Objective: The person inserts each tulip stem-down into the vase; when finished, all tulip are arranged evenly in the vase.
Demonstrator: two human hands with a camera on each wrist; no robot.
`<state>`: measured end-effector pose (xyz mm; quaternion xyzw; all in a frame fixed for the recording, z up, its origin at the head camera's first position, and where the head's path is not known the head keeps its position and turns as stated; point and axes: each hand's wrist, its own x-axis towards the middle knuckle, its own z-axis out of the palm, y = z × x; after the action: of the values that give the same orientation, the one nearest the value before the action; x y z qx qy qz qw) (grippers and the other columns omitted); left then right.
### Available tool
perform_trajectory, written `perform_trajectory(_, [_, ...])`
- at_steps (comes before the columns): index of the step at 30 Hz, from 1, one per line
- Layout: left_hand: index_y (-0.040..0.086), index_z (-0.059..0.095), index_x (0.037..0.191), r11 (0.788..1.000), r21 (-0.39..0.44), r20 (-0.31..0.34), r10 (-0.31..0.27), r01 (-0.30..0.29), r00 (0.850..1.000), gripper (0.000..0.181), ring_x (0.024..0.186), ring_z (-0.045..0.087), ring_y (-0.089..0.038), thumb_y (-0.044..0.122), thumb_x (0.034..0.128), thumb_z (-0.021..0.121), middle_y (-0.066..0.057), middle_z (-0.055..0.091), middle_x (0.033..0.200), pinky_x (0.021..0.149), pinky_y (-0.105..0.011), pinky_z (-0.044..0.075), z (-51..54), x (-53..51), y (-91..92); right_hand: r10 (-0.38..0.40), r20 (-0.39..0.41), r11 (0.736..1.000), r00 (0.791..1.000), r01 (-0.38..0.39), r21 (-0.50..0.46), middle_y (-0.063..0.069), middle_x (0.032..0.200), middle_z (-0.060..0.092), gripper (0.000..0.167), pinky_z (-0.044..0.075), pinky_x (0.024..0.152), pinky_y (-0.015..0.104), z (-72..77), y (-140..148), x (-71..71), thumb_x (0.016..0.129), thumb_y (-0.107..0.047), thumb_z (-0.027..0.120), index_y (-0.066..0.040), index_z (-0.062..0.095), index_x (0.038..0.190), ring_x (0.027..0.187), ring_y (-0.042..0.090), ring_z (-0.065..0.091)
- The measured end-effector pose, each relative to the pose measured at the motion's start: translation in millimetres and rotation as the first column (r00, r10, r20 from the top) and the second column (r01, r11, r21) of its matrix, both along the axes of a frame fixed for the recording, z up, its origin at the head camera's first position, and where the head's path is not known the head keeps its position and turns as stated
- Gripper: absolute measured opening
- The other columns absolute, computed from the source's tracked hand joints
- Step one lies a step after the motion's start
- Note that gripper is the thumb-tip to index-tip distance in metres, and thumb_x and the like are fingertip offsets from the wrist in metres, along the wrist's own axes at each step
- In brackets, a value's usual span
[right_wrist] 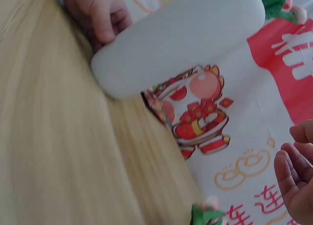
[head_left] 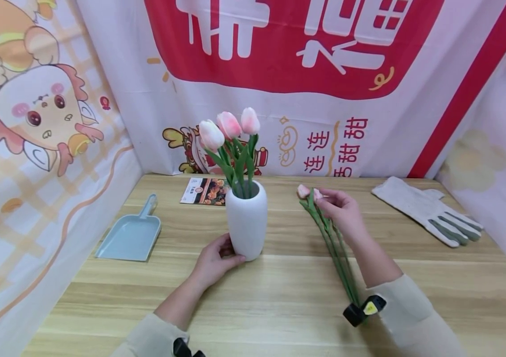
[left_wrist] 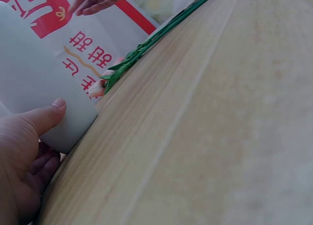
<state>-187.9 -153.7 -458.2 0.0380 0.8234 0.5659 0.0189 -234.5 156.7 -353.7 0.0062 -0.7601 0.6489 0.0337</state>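
A white vase (head_left: 247,223) stands upright with three pink-and-white tulips (head_left: 229,125) in it. My left hand (head_left: 218,259) holds the vase low at its base, thumb in front and fingers round the far side; the left wrist view shows the thumb (left_wrist: 49,118) against the white wall. More tulips (head_left: 331,238) lie on the table to the right, two pale heads showing. Over those heads is my right hand (head_left: 340,210), its fingers loosely bent. Both wrist views show this right hand (right_wrist: 297,173) raised apart from the flowers, with nothing between its fingers.
A light blue dustpan (head_left: 131,235) lies at the left. Behind the vase is a printed card (head_left: 204,191), partly hidden. A pair of grey-white gloves (head_left: 427,208) lies at the right. Printed cloth (head_left: 288,104) hangs along the wooden table's back edge.
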Motion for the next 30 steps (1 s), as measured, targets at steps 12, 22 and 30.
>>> perform_trajectory(12, [0.011,0.056,0.136,1.0,-0.009,0.007,0.004,-0.004,1.0,0.067,0.113,0.064,-0.025,0.026,0.0763,0.084,-0.009,0.065,0.128,0.102,-0.045,0.051,2.1,0.9,-0.4,-0.044,0.127,0.982,0.991,0.02,0.19,-0.016,0.086,0.06,0.047,0.053,0.068,0.016,-52.1,51,11.9,0.096,-0.013,0.061,0.006,0.049,0.137,0.076,-0.005,0.055])
perform_trajectory(22, [0.012,0.057,0.135,1.0,-0.001,0.002,-0.003,0.003,1.0,0.066,0.112,0.065,-0.024,0.025,0.076,0.085,-0.008,0.066,0.127,0.101,-0.044,0.051,2.1,0.2,-0.1,-0.007,0.237,0.983,0.972,-0.037,0.18,-0.005,0.095,0.064,0.052,0.057,0.069,0.019,-73.5,66,19.3,0.095,-0.011,0.062,0.007,0.045,0.139,0.077,0.001,0.061])
perform_trajectory(30, [0.013,0.056,0.136,1.0,0.006,0.008,0.001,-0.001,1.0,0.067,0.113,0.064,-0.024,0.026,0.0759,0.085,-0.007,0.065,0.128,0.102,-0.044,0.051,-0.4,-0.1,-1.1,-0.019,0.264,0.96,0.964,-0.056,0.275,0.006,0.101,0.067,0.053,0.055,0.064,0.022,-81.2,69,21.9,0.089,-0.015,0.069,0.008,0.05,0.134,0.074,0.004,0.061])
